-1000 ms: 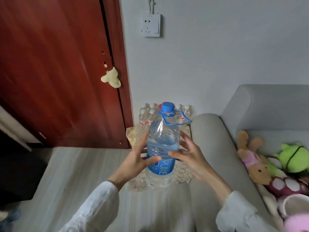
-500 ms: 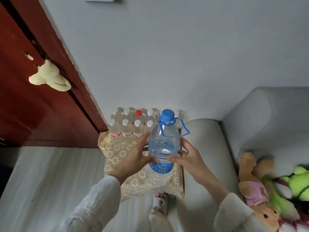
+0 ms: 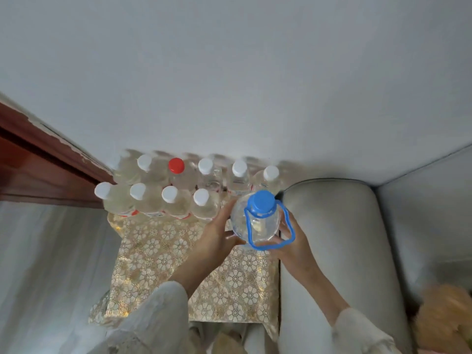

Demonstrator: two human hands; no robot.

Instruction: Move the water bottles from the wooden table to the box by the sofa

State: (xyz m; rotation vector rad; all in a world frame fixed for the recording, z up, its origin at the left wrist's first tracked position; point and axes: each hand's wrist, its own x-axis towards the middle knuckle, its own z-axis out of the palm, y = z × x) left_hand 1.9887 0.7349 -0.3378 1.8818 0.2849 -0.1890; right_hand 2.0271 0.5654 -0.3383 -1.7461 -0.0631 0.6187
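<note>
I look almost straight down on a large clear water bottle (image 3: 256,221) with a blue cap and a blue carry handle. My left hand (image 3: 217,236) grips its left side and my right hand (image 3: 293,241) grips its right side. It hangs upright over the back right part of the box (image 3: 163,254), which is covered with a gold flower-patterned cloth. Several small bottles (image 3: 168,200) stand in two rows at the back of the box, most with white caps, one with a red cap (image 3: 176,165). The big bottle's base is hidden.
The grey sofa armrest (image 3: 337,251) runs along the box's right side. A white wall stands behind the bottles. A red-brown door frame (image 3: 38,159) is at the left. A plush toy (image 3: 444,318) lies on the sofa at lower right.
The view has tilted down and closed in on the box. The big bottle, held by both hands, now sits lower and right beside the back rows of small bottles.
</note>
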